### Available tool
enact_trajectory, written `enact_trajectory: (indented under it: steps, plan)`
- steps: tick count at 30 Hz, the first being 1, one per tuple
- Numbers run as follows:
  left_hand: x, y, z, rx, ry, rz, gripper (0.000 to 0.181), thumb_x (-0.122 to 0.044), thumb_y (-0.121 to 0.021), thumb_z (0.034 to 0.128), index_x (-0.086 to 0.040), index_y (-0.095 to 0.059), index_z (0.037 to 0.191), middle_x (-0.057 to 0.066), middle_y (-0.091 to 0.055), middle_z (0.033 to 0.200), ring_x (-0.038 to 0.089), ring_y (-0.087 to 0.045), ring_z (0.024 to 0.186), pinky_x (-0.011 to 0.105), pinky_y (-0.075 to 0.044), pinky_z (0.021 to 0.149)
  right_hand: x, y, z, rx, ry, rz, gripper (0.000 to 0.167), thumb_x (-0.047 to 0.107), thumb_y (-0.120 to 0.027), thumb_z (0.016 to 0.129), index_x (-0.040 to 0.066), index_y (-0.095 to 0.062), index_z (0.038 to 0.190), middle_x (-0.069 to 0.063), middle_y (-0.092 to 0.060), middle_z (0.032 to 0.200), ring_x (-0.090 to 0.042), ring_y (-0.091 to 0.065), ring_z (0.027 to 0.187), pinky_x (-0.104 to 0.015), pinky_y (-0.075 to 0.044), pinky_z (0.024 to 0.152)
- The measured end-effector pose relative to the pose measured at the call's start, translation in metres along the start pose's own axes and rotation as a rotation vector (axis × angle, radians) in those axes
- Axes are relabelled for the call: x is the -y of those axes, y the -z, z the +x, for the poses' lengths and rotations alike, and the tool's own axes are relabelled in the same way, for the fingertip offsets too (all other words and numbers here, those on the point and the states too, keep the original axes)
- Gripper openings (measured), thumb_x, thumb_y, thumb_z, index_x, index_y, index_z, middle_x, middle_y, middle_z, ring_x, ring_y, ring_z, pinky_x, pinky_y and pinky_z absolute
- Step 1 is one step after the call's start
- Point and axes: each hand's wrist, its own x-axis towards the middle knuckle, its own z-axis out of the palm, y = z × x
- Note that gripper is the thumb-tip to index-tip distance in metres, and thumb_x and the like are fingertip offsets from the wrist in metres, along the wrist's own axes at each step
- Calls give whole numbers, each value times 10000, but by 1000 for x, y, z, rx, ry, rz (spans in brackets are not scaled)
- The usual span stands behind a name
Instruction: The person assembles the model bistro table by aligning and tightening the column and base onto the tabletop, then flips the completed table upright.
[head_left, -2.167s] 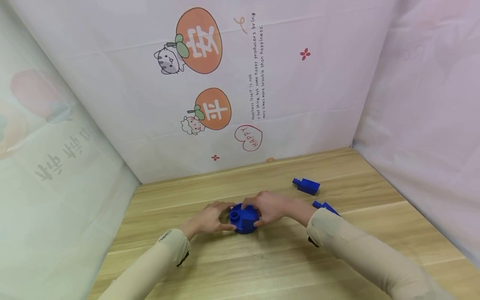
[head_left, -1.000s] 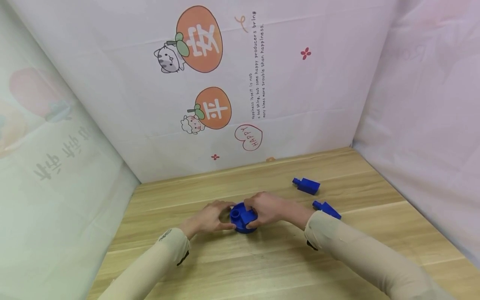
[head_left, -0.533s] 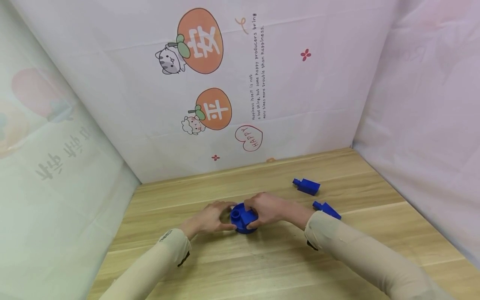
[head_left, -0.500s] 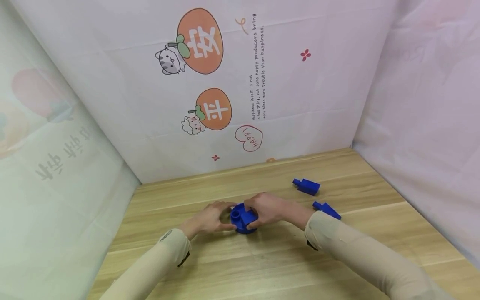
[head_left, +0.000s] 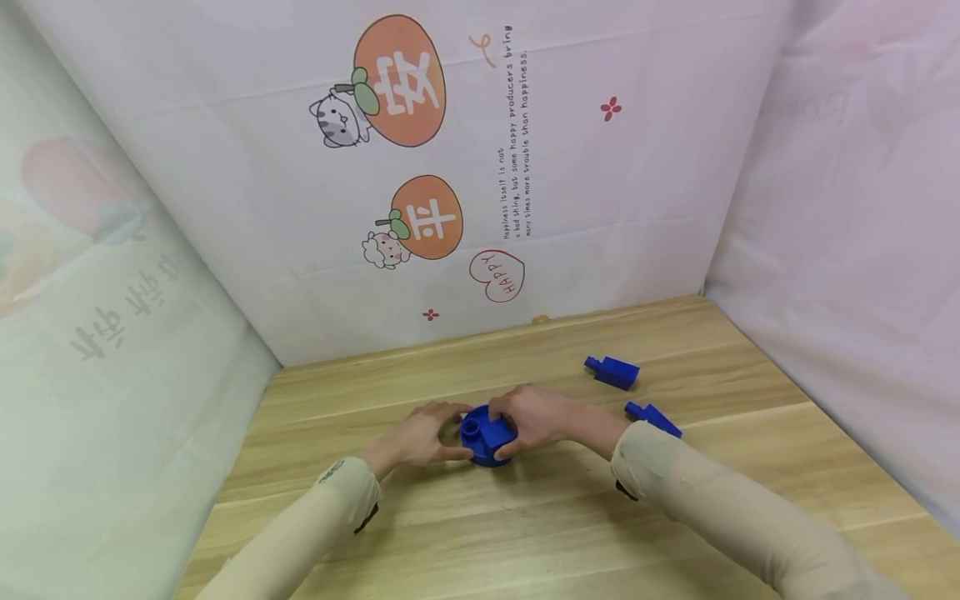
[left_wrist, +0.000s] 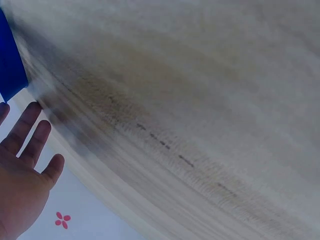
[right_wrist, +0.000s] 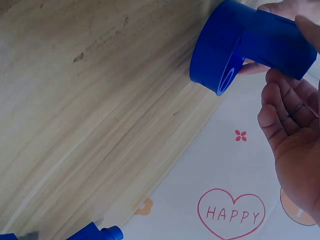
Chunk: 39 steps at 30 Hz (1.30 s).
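Note:
A round, shallow blue base [head_left: 477, 451] with a small ring-shaped socket stands on the wooden table. From its right side rises a blue rectangular block [right_wrist: 280, 42], whose lower end against the base I cannot see fully. My left hand [head_left: 411, 435] grips the base's rim from the left, thumb at the near side and a finger at the far side. In the left wrist view, the other fingers of that hand are spread apart beside the blue edge. My right hand [head_left: 542, 415] pinches the block between thumb and fingers, its remaining fingers loosely bent.
Right of the hands lie two blue pieces with knobbed pegs: a rectangular block [head_left: 617, 372] farther back and a wedge-shaped piece [head_left: 655, 417] nearer the right forearm. A printed white cloth [head_left: 570, 208] rises behind the wooden table [head_left: 480, 533] and along both sides.
Since 2.2 s ago my right hand has shifted slightly, the block has turned on the base, and the right sleeve no longer covers the wedge-shaped piece. Within the last second almost nothing moves.

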Motion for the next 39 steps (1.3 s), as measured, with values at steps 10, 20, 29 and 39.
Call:
enact_trajectory:
  steps: [10, 20, 29, 39]
  plan:
    - [2, -3, -3, -7, 8, 13, 862, -799, -564, 811, -351, -375, 1522, -30, -580, 1403, 258, -471, 1371, 566, -370, 1131, -7, 11, -3, -1, -4, 81, 505, 565, -754, 813, 136, -690, 1072, -31, -704, 846, -9, -520, 683, -182, -448, 636]
    - [2, -2, -3, -18, 1, 14, 843, -783, -576, 818, -346, -391, 1515, -33, -594, 1382, 246, -484, 1356, 550, -370, 1133, -18, 23, -7, -7, -49, 156, 358, 553, -549, 966, 230, -692, 1021, 117, -628, 858, -18, -567, 773, -209, -490, 722]
    - [3, -3, -1, -20, 4, 2, 845, -787, -581, 811, -356, -390, 1512, -40, -599, 1373, 236, -485, 1350, 535, -365, 1138, -28, 32, -11, -40, -118, 132, 261, 481, -559, 990, 259, -695, 990, 144, -601, 813, -14, -536, 727, -219, -469, 681]
    - [2, -2, 0, -18, -16, 14, 851, -776, -580, 822, -330, -387, 1520, -32, -597, 1382, 241, -487, 1355, 533, -349, 1154, -43, 41, -19, -66, -191, 124, 260, 450, -606, 972, 211, -701, 1014, 118, -631, 820, -37, -555, 736, -246, -486, 685]
